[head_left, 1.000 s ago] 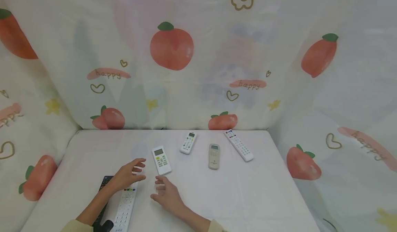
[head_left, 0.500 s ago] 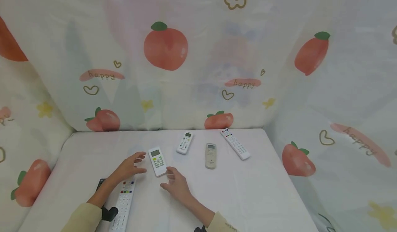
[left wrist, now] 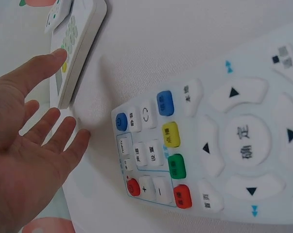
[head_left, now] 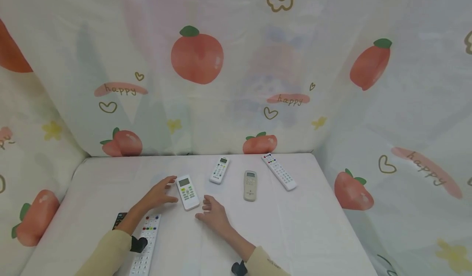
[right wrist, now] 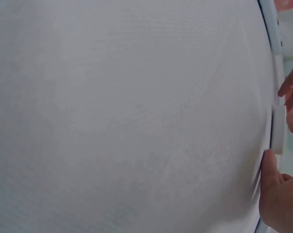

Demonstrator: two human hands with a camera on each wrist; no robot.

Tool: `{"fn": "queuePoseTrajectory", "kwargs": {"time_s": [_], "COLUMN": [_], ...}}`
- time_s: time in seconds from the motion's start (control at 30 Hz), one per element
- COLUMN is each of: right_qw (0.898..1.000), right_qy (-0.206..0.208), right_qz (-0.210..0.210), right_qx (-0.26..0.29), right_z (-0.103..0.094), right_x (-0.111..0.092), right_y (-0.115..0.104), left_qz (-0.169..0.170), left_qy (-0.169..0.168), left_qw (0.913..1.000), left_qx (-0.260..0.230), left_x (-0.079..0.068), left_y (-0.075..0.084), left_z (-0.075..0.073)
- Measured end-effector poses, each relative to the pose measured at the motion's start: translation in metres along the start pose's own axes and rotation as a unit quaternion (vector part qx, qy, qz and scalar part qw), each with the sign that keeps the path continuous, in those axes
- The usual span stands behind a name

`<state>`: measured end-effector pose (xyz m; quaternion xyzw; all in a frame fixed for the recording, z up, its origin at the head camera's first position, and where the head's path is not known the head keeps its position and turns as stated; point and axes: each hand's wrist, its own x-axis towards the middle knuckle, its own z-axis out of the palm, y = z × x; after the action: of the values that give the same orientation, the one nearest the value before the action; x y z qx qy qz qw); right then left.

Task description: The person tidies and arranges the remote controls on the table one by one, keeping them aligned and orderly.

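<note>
White, with a grey screen and yellow and green keys, the short remote lay face up on the counter, slightly left of the middle and toward the far edge. The left hand stood just beside its left side, grip spread, thumb well apart from the fingers; whether a fingertip touched the casing, I could not tell. The right hand hung near its lower right corner, grip spread too, fingers loosely bent, a small gap between them and the remote. Nearer the left edge, a big white remote with coloured keys lay beside a black remote, partly hidden by the left arm. Close to the far edge sat a small white remote; a beige remote lay right of it, and a slim white remote slanted near the far right corner.
</note>
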<state>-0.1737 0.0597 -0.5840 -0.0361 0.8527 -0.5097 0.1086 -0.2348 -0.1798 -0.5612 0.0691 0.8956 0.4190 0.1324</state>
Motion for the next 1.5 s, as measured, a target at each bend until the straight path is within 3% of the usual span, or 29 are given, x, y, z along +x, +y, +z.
{"fn": "queuePoseTrajectory", "kwargs": {"time_s": [0.37,0.6,0.97,1.5], "right_qw": [0.999,0.993,0.981,0.984], "right_qy": [-0.026,-0.033,-0.043,-0.035], "right_qz": [-0.025,-0.023,-0.052,-0.082], "right_qx": [-0.038,-0.110,-0.181,-0.153], "right_z": [0.001,0.006,0.010,0.009], "right_x": [0.012,0.021,0.026,0.018], "right_y": [-0.012,-0.014,-0.012,-0.009], "left_qz": [0.001,0.022,0.000,0.031], "left_qy": [-0.021,-0.045,-0.072,-0.091], "left_qw": [0.9993,0.9960,0.9909,0.9900], "left_qx": [0.032,0.073,0.114,0.104], "left_x": [0.021,0.029,0.035,0.026], "left_y": [0.000,0.005,0.010,0.011], "left_z": [-0.005,-0.007,-0.006,-0.011]}}
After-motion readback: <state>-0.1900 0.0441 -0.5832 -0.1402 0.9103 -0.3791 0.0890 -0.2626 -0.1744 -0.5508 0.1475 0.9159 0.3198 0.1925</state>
